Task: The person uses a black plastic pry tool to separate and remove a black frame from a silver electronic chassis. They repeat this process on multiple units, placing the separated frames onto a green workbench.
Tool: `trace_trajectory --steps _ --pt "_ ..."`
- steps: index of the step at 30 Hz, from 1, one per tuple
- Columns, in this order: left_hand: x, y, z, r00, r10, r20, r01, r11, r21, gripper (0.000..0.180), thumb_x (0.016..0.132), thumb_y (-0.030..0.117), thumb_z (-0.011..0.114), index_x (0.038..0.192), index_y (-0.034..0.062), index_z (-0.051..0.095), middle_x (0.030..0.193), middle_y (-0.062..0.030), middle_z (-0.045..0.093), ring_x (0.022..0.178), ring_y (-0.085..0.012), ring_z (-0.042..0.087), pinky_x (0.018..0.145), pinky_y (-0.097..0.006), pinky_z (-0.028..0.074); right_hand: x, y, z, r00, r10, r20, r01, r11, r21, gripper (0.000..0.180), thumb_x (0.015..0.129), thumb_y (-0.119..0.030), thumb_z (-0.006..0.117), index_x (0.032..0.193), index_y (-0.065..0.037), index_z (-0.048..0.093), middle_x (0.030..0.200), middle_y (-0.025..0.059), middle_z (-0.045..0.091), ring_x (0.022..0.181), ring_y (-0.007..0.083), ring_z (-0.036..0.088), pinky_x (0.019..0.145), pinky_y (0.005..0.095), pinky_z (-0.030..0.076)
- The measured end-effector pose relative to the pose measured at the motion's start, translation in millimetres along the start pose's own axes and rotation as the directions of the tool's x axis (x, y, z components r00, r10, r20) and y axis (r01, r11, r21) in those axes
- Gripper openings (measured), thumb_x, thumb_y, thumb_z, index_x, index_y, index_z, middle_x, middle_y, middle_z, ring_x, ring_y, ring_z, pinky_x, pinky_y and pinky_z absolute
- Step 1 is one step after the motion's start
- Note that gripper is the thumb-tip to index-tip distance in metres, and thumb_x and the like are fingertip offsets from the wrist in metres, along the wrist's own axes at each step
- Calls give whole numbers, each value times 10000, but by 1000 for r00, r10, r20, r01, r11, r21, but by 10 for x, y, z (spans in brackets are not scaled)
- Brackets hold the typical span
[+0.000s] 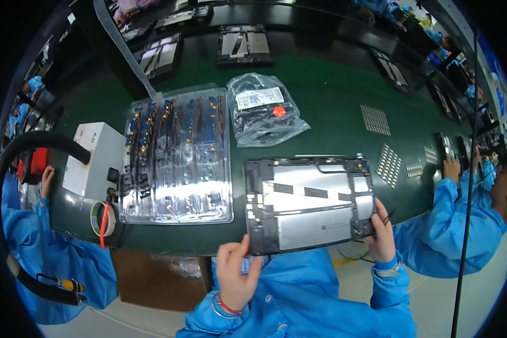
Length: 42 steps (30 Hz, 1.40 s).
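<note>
An opened tablet (315, 228) lies at the table's front edge, its silver battery panels and black frame facing up. My right hand (382, 239) grips its right edge, fingers at the side and thumb below. A short, thin dark piece (390, 216), perhaps a cable end, pokes out by those fingers. At the near left corner is my left hand (236, 276), with index finger and thumb apart; a fingertip is beside the frame, and whether it presses there is hard to tell. Left of the tablet, a clear plastic tray (224, 197) holds several dark flex cables with blue and gold ends.
A clear plastic bag (253, 132) with a label lies beyond the tablet. Sheets of small metal parts (388, 165) lie to the right. Leftward stand a white box (87, 160) with a black hose (45, 138) and a tape roll (111, 219). Co-workers in blue sit on both sides.
</note>
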<state>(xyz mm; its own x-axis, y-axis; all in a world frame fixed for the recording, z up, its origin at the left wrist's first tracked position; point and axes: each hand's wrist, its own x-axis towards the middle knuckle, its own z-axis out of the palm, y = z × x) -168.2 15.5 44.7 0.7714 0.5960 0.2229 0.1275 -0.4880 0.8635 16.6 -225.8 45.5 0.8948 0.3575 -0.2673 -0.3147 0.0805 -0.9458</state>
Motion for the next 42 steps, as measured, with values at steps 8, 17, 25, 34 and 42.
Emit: trace_trajectory --steps 8,17,25,34,42 --pt "665 314 411 805 570 -164 -593 772 -228 586 665 33 581 1222 -43 418 992 -158 524 824 -234 546 676 -304 420 1034 -732 -104 999 24 -23 -13 920 391 201 895 -277 511 946 -88 556 770 7 610 367 57 304 362 204 253" --pt "773 223 1128 68 946 316 -741 260 -619 344 743 123 523 1086 100 536 662 -26 469 542 -169 532 433 -292 430 3164 -1204 359 920 -73 -385 207 925 320 260 791 -292 658 783 -138 449 584 -28 359 393 99 259 384 262 227" --pt "678 101 1162 -53 912 406 -721 246 -647 318 755 137 518 1062 56 532 694 -57 519 567 -193 560 467 -309 461 3811 -1091 342 947 23 -320 66 962 265 268 794 -305 660 719 -144 458 528 -32 268 401 101 262 399 263 240" --pt "671 32 1182 28 888 460 -737 329 -590 282 751 130 526 1019 45 535 741 -85 546 582 -200 576 476 -312 472 4039 -996 452 923 100 -372 -26 980 197 342 730 -351 730 746 -161 446 550 -22 285 433 104 306 425 264 274" --pt "709 88 1142 92 834 545 -733 427 -530 230 753 121 516 970 50 536 690 -85 561 602 -236 589 508 -337 482 3704 -1177 698 895 99 -436 -17 982 188 288 773 -286 653 950 -118 499 568 -19 263 440 94 273 408 250 245"
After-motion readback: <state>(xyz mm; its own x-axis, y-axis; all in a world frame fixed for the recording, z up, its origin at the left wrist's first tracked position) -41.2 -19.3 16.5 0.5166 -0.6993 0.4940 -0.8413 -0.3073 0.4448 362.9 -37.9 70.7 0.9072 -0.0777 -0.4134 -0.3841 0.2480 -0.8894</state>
